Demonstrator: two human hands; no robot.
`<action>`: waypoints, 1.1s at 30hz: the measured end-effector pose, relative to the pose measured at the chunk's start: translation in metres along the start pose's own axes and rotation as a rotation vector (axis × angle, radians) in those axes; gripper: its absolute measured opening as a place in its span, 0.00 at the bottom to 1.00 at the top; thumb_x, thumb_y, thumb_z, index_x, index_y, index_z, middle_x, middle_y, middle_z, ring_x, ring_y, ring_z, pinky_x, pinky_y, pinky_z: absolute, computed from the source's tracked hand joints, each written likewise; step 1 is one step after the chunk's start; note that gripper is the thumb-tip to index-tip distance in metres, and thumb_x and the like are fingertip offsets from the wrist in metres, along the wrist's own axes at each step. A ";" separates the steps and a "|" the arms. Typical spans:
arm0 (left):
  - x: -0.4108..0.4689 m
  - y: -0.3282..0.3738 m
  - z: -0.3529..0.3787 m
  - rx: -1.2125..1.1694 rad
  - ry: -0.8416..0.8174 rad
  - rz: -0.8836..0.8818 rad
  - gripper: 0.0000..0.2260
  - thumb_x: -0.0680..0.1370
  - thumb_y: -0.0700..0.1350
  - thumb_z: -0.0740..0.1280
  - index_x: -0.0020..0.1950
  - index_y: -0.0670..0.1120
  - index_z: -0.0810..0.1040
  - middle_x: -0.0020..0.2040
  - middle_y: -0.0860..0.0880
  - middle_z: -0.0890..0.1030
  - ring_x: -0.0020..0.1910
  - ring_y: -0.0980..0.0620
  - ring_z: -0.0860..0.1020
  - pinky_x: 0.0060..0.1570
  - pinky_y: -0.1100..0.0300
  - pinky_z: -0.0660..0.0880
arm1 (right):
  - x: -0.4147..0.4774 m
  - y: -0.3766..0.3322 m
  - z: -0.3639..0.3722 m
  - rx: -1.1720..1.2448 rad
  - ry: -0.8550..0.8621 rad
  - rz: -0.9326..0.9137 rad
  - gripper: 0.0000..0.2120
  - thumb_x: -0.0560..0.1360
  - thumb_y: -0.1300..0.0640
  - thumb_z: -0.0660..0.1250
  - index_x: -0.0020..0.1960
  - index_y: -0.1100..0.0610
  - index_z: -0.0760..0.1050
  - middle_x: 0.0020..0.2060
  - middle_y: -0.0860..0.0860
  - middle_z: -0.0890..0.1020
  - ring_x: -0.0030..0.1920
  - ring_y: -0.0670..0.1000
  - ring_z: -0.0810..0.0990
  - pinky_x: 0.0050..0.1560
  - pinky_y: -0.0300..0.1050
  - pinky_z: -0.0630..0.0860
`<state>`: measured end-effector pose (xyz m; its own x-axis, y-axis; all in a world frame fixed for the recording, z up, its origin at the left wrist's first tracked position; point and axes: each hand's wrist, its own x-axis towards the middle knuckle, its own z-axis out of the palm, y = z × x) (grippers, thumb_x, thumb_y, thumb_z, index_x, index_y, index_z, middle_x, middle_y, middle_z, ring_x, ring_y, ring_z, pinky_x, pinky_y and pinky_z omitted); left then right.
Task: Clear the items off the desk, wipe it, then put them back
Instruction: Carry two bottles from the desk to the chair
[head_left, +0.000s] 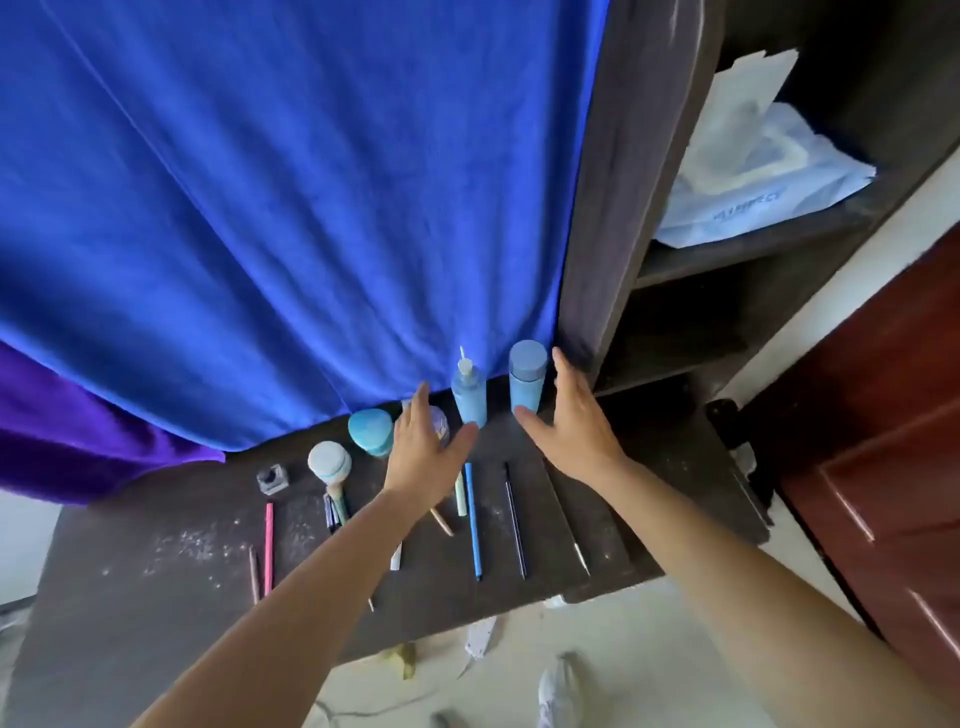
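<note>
Head view: open hands (423, 449) (571, 423) flank blue bottle (470, 397), jar (527, 382); contents hidden.

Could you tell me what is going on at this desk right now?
A person is reaching with both bare hands toward the back of a dark, dusty desk. The left hand is open over a small jar, and the right hand is open beside two blue bottles, the pump bottle and the capped bottle. Neither hand grips anything yet. Brushes and pencils, such as the blue pencil, lie in a row on the desk, so clearing has hardly begun.
</note>
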<state>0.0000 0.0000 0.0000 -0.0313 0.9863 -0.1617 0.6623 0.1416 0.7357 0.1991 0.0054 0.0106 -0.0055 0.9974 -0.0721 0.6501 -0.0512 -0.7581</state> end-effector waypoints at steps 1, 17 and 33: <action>0.013 -0.003 0.008 -0.005 0.005 -0.014 0.39 0.77 0.55 0.70 0.80 0.45 0.53 0.77 0.45 0.63 0.76 0.47 0.60 0.74 0.54 0.57 | 0.014 0.007 0.007 0.040 0.012 0.018 0.44 0.77 0.49 0.71 0.82 0.57 0.48 0.79 0.56 0.58 0.78 0.56 0.61 0.75 0.53 0.63; 0.071 -0.039 0.046 -0.172 0.069 -0.099 0.16 0.72 0.52 0.75 0.55 0.55 0.71 0.42 0.61 0.77 0.42 0.63 0.77 0.39 0.76 0.68 | 0.051 0.052 0.053 0.270 0.223 0.068 0.30 0.73 0.57 0.77 0.69 0.59 0.66 0.64 0.53 0.76 0.64 0.53 0.77 0.62 0.58 0.78; -0.045 0.024 -0.052 -0.501 0.000 0.305 0.25 0.70 0.58 0.74 0.64 0.54 0.72 0.51 0.61 0.81 0.46 0.58 0.81 0.47 0.71 0.75 | -0.111 -0.027 -0.030 0.449 0.495 0.030 0.30 0.71 0.51 0.79 0.68 0.46 0.69 0.63 0.42 0.78 0.62 0.44 0.79 0.58 0.38 0.79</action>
<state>-0.0215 -0.0365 0.0588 0.1055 0.9888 0.1059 0.2069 -0.1260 0.9702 0.2050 -0.1027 0.0582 0.4264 0.8955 0.1278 0.2650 0.0114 -0.9642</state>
